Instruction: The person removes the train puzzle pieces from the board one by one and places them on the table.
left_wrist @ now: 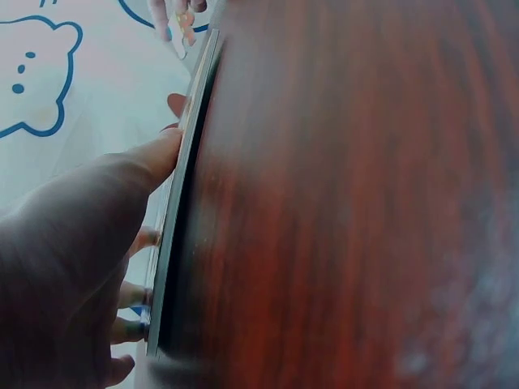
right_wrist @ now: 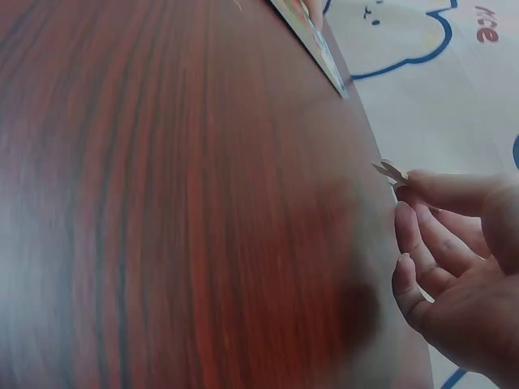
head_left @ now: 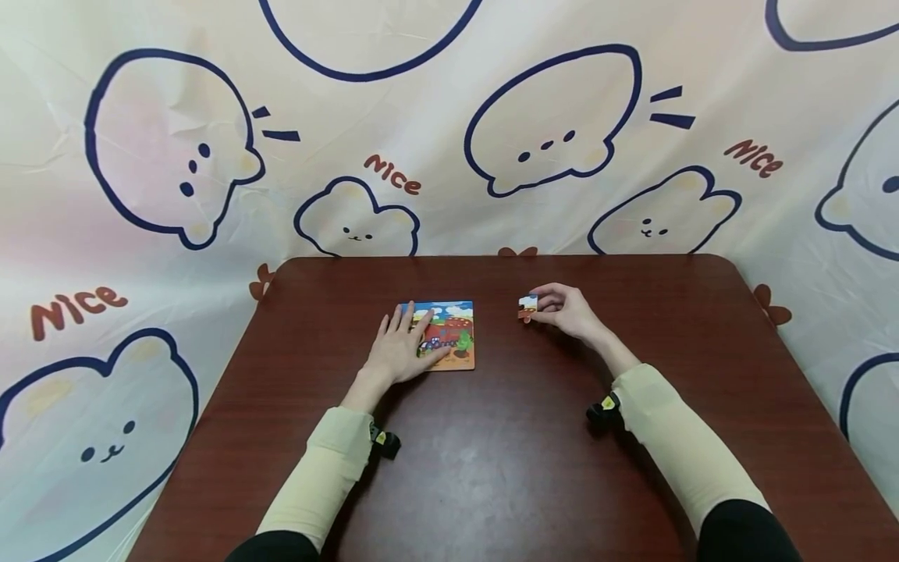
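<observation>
A colourful jigsaw puzzle board (head_left: 460, 312) lies flat on the table, with a printed scene of sky, red and green shapes and a small vehicle. My left hand (head_left: 395, 353) rests on its left side, fingers spread and straight, covering part of the picture. The left wrist view shows the thumb along the near edge of the board (left_wrist: 180, 174). To the right of the board, my right hand (head_left: 572, 314) pinches a small puzzle piece (head_left: 527, 305) between thumb and fingers. The right wrist view catches this piece (right_wrist: 392, 173) edge-on at the fingertips, apart from the board.
The dark brown wooden table (head_left: 485, 453) reaches back to a pale cloth backdrop (head_left: 442, 117) with cartoon outlines. A small black device (head_left: 385, 443) is worn at the left wrist and another black device (head_left: 602, 412) at the right.
</observation>
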Motion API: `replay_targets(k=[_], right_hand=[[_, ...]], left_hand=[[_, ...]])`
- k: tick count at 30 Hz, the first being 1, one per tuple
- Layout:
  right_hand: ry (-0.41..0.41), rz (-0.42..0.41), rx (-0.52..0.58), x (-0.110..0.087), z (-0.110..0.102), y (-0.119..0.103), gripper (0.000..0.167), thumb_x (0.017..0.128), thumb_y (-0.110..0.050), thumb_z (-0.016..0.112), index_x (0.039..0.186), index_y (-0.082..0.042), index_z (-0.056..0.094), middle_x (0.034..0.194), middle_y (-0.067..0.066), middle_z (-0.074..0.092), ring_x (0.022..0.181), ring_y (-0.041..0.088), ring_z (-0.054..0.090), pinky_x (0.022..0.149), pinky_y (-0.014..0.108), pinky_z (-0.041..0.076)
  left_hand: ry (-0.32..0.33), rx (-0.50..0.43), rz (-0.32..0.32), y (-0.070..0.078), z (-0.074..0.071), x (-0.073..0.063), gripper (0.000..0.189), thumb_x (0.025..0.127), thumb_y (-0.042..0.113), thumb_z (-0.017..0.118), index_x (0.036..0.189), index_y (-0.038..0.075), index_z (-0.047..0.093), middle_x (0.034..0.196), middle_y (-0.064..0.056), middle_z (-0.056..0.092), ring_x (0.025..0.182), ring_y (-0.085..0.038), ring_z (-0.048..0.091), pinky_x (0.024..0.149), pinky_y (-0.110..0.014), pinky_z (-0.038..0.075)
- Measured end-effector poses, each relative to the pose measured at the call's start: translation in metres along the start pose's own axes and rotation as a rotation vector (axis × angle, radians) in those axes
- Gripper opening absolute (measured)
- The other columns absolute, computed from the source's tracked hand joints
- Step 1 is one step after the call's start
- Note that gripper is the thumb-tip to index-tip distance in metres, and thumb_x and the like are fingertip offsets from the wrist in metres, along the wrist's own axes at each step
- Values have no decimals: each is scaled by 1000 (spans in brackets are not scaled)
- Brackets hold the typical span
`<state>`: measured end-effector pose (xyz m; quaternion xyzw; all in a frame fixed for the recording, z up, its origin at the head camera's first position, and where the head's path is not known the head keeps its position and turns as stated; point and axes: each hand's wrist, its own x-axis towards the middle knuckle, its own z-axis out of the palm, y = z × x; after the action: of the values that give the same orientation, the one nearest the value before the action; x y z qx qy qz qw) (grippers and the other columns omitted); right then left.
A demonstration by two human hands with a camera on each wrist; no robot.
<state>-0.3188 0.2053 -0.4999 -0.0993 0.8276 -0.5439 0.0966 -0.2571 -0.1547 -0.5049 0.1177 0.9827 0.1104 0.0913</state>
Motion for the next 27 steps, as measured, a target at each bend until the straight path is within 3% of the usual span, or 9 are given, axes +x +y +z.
replay_targets(k=[3, 11, 16, 23, 27], right_hand=[[-6, 21, -13, -1, -7, 3, 47, 99, 0, 80, 143, 6, 65, 112, 20, 77, 89, 1, 68, 80, 11, 54], [-10, 63, 23, -4, -17, 9, 50, 101, -3, 78, 147, 5, 63, 105, 6, 75, 78, 5, 63, 67, 21, 51], [-17, 82, 5, -4, -19, 9, 51, 103, -9, 78, 150, 2, 62, 113, 15, 75, 77, 8, 63, 65, 23, 50], [-26, 56, -20, -1, -20, 11, 50, 102, -4, 76, 148, 6, 61, 117, 23, 73, 77, 9, 64, 66, 22, 53], [-21, 29, -115, 0, -20, 13, 46, 102, -2, 76, 145, 6, 63, 114, 24, 73, 78, 11, 64, 67, 22, 52]], left_hand=[[2, -4, 0, 0, 0, 0, 95, 104, 74, 54, 177, 21, 26, 186, -20, 10, 174, -44, 8, 141, -64, 11], [0, -5, -2, -1, 1, 0, 96, 103, 75, 54, 177, 21, 26, 186, -20, 10, 174, -43, 8, 141, -64, 11], [3, -2, -3, -2, 2, 0, 96, 103, 75, 54, 177, 22, 26, 186, -20, 10, 174, -43, 8, 141, -64, 11], [5, -4, -2, -2, 1, 0, 96, 103, 75, 54, 177, 21, 26, 186, -19, 10, 174, -43, 8, 141, -64, 11], [-2, 2, -3, -2, 1, 1, 95, 104, 75, 53, 177, 22, 25, 186, -19, 9, 174, -43, 7, 141, -63, 11]])
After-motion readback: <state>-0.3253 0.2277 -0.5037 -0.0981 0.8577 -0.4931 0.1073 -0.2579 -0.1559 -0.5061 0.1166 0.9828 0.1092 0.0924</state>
